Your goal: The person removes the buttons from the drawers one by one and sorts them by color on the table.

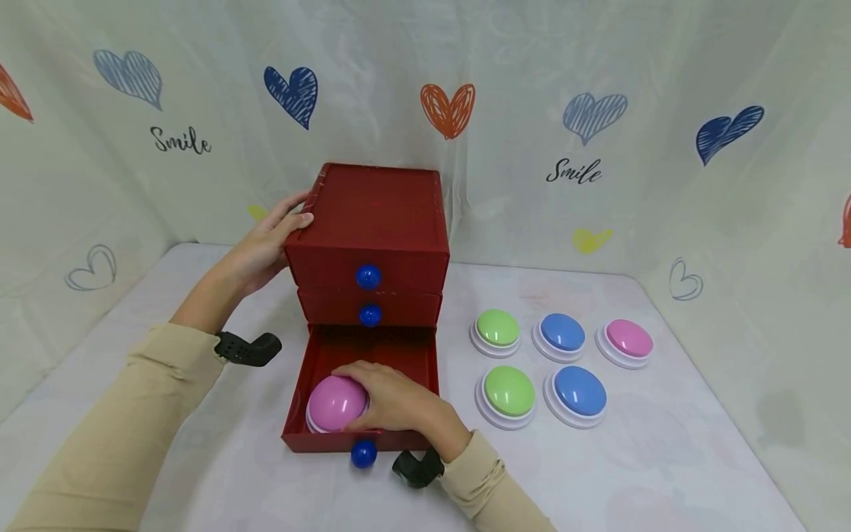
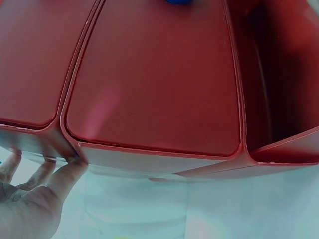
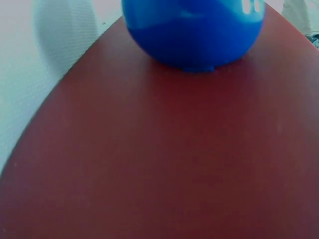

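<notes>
A: Why is the left hand point(image 1: 269, 240) sitting at nine o'clock of that dark red three-drawer chest point(image 1: 374, 222)?

B: I'd judge it is bracing the chest so it isn't sliding. The fingers are lying fairly straight along the top left corner and the thumb is pressing the side; the left wrist view is showing the fingertips point(image 2: 75, 162) touching the edge, nothing wrapped in them.

A: And the open bottom drawer point(image 1: 319, 362)?

B: It is standing pulled out toward six o'clock, which is leaving room to reach in from above. The two upper drawers are sitting closed.

A: What is the right hand point(image 1: 399, 403) doing?

B: It is resting inside that drawer, fingers curving over the right side of a glossy pink dome-shaped push button on a white base point(image 1: 335, 404), cupping it. The button is lying in the drawer's left front part, at nine o'clock of the hand.

A: Counts, biggest first?

B: One chest, three drawers. Six dome buttons altogether: the pink one in the drawer, and five on the white cloth-covered table point(image 1: 665, 443) at three o'clock of the chest, namely two green point(image 1: 508, 390), two blue point(image 1: 580, 390) and one pink point(image 1: 629, 338). Then three small round blue knobs, one per drawer; the lowest knob point(image 3: 194, 30) is filling the right wrist view.
</notes>
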### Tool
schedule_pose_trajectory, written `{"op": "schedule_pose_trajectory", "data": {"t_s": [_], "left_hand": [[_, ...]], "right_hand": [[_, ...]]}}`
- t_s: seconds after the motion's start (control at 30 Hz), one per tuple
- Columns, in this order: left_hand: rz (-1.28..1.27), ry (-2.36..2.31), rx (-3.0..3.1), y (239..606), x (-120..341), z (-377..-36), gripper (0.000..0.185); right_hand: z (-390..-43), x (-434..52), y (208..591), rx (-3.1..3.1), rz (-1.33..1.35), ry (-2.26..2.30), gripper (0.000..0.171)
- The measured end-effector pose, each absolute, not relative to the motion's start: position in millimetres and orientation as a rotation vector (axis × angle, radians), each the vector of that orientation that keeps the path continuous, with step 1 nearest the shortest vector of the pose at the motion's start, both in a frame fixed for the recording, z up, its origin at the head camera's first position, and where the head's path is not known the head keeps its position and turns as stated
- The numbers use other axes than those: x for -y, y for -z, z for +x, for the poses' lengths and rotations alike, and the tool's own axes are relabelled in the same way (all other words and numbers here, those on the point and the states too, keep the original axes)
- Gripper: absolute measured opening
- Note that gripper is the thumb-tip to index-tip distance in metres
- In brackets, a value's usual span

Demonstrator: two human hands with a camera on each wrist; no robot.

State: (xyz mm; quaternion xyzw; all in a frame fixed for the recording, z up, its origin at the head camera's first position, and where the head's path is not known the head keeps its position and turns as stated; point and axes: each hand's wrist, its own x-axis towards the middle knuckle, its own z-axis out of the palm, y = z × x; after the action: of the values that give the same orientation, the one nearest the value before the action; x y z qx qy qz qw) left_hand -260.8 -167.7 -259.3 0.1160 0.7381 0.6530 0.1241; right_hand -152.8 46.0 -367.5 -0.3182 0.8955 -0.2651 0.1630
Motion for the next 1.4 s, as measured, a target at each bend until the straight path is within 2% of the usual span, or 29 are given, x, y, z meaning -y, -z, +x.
{"op": "schedule_pose_trajectory", "data": {"t_s": [0.67,1.4], "left_hand": [[0.340,-1.901,-2.146,260.9,165.8,-262.0,0.059],[0.340,-1.896,-2.144,258.7,169.3,-262.1,0.059]], "right_hand": [[-145.4,-66.2,351.1,-2.684,-0.796,0.899,0.076],[-132.0,-113.0,335.5,-2.796,-0.611,1.186,0.074]]}}
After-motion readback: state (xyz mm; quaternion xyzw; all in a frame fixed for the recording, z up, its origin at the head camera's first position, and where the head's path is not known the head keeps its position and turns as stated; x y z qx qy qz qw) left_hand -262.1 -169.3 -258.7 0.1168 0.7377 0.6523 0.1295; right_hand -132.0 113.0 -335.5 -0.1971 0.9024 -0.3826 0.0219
